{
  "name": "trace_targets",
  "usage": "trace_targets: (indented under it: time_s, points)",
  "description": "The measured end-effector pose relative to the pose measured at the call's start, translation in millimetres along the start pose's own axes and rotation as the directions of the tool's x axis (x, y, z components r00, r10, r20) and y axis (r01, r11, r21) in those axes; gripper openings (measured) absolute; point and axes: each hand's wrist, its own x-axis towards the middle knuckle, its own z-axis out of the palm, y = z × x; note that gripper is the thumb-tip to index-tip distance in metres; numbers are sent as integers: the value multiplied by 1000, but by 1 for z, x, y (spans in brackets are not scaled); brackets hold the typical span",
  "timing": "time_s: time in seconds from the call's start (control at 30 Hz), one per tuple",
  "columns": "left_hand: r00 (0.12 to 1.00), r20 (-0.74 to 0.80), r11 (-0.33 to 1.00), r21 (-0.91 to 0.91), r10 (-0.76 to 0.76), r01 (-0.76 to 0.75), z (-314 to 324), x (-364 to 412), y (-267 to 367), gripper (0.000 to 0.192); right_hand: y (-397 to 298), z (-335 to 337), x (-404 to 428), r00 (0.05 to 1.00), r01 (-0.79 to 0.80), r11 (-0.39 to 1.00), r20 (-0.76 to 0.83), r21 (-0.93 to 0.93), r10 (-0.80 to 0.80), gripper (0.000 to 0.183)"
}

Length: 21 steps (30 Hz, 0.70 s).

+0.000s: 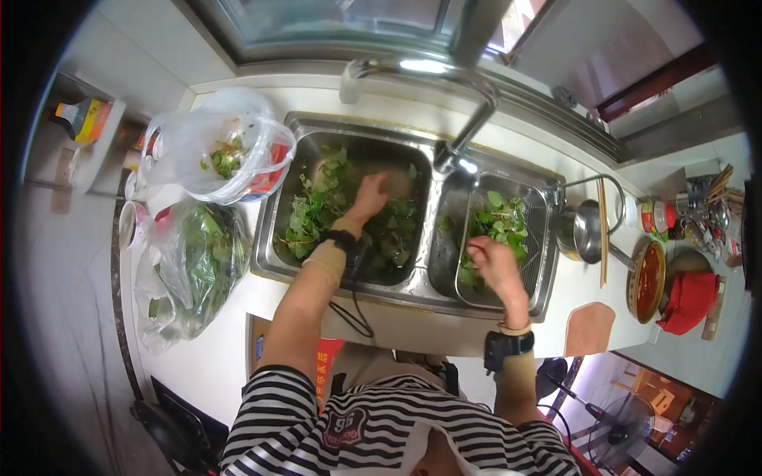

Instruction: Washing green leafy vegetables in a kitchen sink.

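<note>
My left hand (368, 199) is over the larger steel sink basin (417, 160), nothing visible in its fingers. Murky water stands in this basin. A clump of leafy green stems (318, 202) lies to the hand's left, and darker leaves (397, 229) sit under water to its right. My right hand (497, 268), fingers curled, is above the near left side of a wire mesh basket (539, 232) in the smaller basin. Picked green leaves (503, 220) lie in the basket beside that hand. Whether its curled fingers hold anything is hidden.
A chrome faucet (476, 128) arches behind the basins. Left of the sink stand a bag-lined bucket (262, 172) with plant scraps and a plastic bag of greens (202, 268). At right are a steel saucepan (586, 232), chopsticks (603, 238) and a pan of red sauce (647, 279).
</note>
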Motion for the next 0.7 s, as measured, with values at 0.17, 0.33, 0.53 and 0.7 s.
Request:
trace_targets:
  time_s: [0.17,0.33,0.53,0.7]
  points:
    - [928,368,939,293,64,-182,33,-12,1,48,-42,53,47,972,142,968,214,-204,-98,18]
    - [939,308,944,327,-153,46,8,-24,-64,22,-45,93,99,905,123,987,420,-105,-68,18]
    - [900,361,964,191,-245,186,-43,-10,-41,23,36,191,198,994,24,917,106,-397,20,36]
    - [990,138,999,-42,33,-28,-67,-8,-44,23,16,236,187,860,236,908,510,-347,-29,45]
